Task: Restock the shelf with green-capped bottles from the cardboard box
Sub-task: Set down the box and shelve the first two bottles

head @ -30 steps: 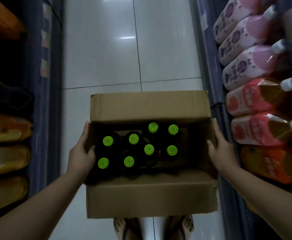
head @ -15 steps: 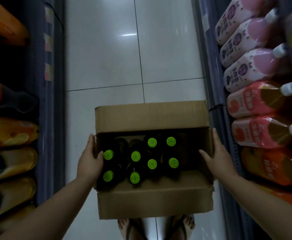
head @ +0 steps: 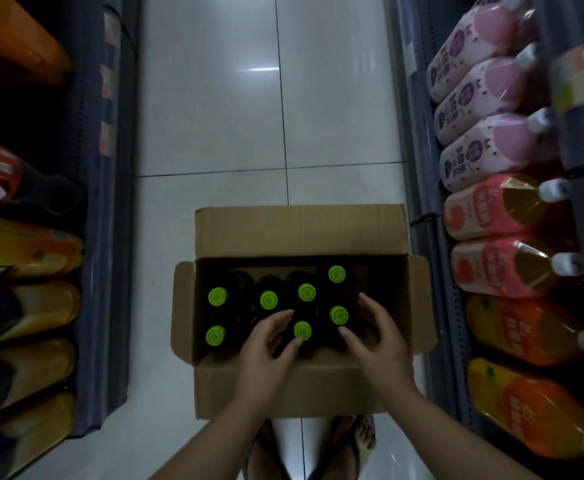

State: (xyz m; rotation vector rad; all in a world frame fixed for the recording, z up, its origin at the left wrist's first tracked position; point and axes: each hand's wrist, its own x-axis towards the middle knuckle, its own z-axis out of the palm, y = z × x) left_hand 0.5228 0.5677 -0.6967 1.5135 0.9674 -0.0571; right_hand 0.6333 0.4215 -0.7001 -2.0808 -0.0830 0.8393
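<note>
Both hands are off the cardboard box [head: 294,389] walls now: left hand [head: 266,351] and right hand [head: 379,344], fingers spread, are closing on the near green-capped bottles [head: 302,330], starting the first pick.

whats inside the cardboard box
Seven green caps on dark bottles show inside the cardboard box. The left hand may cover another; bottle bodies are too dark to see.

- Dim, cool light fills the aisle; the white tiled floor [head: 214,133] is the brightest surface, carrying a small streak of glare [head: 260,69] from an overhead lamp.
- The cardboard box [head: 301,230] interior sinks into shadow, with only the green caps [head: 218,296] standing out.
- Shelves bow outward at both edges from wide-angle distortion.
- Pink bottles [head: 484,91] at upper right are soft and smeared.
</note>
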